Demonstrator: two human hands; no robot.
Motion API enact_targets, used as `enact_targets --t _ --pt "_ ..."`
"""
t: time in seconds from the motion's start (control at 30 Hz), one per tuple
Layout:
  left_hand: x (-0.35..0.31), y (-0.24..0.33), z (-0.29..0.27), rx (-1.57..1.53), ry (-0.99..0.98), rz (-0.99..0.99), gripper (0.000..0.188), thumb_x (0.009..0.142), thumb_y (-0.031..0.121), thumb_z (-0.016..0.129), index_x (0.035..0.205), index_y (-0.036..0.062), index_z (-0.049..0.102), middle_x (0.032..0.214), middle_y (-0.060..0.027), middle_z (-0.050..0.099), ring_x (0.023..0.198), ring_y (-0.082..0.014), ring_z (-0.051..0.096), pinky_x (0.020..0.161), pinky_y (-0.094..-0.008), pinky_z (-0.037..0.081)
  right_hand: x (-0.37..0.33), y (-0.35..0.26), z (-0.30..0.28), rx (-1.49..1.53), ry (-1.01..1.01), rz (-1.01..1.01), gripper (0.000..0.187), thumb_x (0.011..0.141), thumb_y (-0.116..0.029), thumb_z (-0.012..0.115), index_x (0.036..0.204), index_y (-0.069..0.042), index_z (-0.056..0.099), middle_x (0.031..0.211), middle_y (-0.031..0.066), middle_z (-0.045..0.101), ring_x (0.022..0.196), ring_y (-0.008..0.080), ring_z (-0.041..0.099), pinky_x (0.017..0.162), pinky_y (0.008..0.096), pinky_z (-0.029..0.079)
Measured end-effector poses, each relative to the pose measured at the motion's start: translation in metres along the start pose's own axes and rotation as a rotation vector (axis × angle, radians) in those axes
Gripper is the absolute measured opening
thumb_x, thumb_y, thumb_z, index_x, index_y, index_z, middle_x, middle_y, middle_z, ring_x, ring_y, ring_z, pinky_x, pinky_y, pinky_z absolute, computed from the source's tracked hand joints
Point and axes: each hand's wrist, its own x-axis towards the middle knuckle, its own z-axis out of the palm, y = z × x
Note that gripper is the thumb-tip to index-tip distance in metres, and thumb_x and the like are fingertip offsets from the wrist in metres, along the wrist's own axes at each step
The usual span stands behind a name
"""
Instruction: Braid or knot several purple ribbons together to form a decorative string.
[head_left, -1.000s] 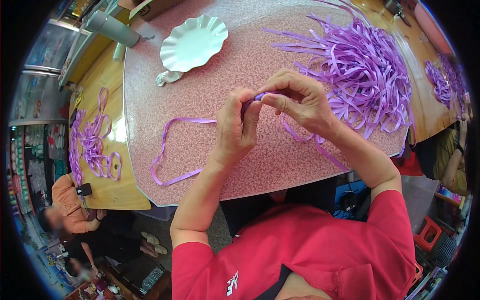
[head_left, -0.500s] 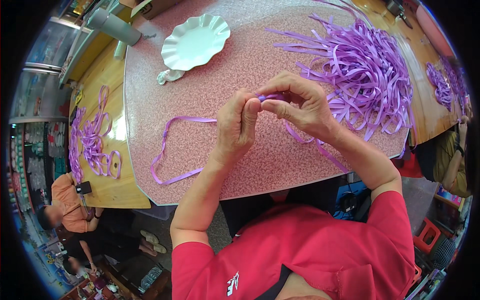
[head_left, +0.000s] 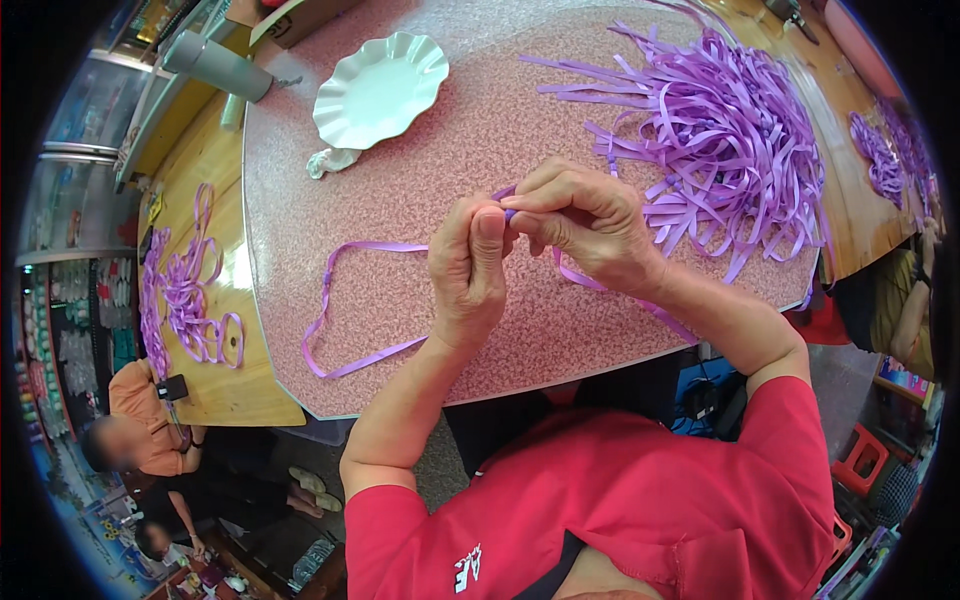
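Both hands meet above the middle of the pink speckled tabletop, pinching one purple ribbon point(head_left: 372, 247). My left hand point(head_left: 468, 262) is closed on it, thumb laid along the forefinger. My right hand point(head_left: 585, 215) pinches the same ribbon between thumb and fingertips, right against the left thumb. A small dark purple bit shows between the fingertips; whether it is a knot or a bead I cannot tell. From the left hand the ribbon runs out in a wide loop on the table. Another stretch hangs below the right hand toward the table's front edge.
A large heap of purple ribbons point(head_left: 735, 150) lies at the right. Far left of centre sits a white scalloped dish point(head_left: 382, 90). A grey tumbler point(head_left: 215, 65) stands beyond it. More ribbons point(head_left: 190, 290) lie on the wooden table at left, where a person in orange point(head_left: 147, 418) sits.
My right hand has drawn its fingers in and moved slightly left and down, closer to the left thumb. The ribbon loop on the table keeps nearly the same shape.
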Motion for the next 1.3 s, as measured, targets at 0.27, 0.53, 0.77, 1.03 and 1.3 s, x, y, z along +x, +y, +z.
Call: enact_targets --t 0.27,0.53,0.77,1.03,1.3 --pt "0.005 0.01 -0.001 -0.142 -0.094 -0.115 0.032 0.107 0.027 0.044 0.091 0.0035 0.056 0.072 0.0018 0.047 0.064 -0.0059 0.041 0.054 -0.0233 0.035 0.002 0.005 -0.008 -0.084 -0.071 -0.088 0.017 0.09 0.002 0.067 0.107 0.001 0.068 0.103 0.0136 0.065 0.083 0.0167 0.066 0.067 0.0273 0.058" --pt "0.014 -0.003 -0.013 -0.026 -0.119 -0.185 0.036 0.107 0.031 0.044 0.084 0.0041 0.053 0.067 0.0024 0.045 0.061 -0.0062 0.04 0.054 -0.0249 0.033 0.005 -0.006 -0.003 0.127 0.013 0.305 0.017 0.095 -0.01 0.066 0.108 0.001 0.066 0.095 0.0073 0.068 0.08 0.0115 0.067 0.066 0.0232 0.057" --pt "0.011 0.0 -0.012 -0.092 -0.156 -0.146 0.036 0.108 0.03 0.042 0.086 0.0034 0.053 0.072 0.0006 0.048 0.064 -0.0073 0.042 0.055 -0.0254 0.034 0.004 -0.004 -0.009 0.086 0.001 0.237 0.017 0.095 -0.011 0.067 0.106 0.001 0.067 0.087 0.0068 0.069 0.079 0.0113 0.068 0.066 0.0246 0.058" --pt "0.008 -0.003 -0.01 0.137 -0.101 0.094 0.025 0.106 0.021 0.048 0.091 0.0024 0.055 0.072 -0.0041 0.049 0.062 -0.0121 0.045 0.054 -0.029 0.036 0.0 -0.006 -0.007 0.158 -0.025 0.284 0.016 0.094 -0.004 0.064 0.108 0.003 0.066 0.099 0.0096 0.063 0.081 0.0144 0.066 0.066 0.0264 0.058" --pt "0.008 -0.001 -0.01 0.127 -0.115 0.147 0.027 0.106 0.021 0.046 0.092 0.0005 0.057 0.069 -0.0051 0.05 0.061 -0.0129 0.046 0.053 -0.0293 0.036 0.001 -0.008 -0.004 0.133 -0.037 0.177 0.015 0.092 -0.001 0.066 0.107 0.003 0.066 0.098 0.0106 0.063 0.081 0.0151 0.066 0.066 0.0263 0.057"
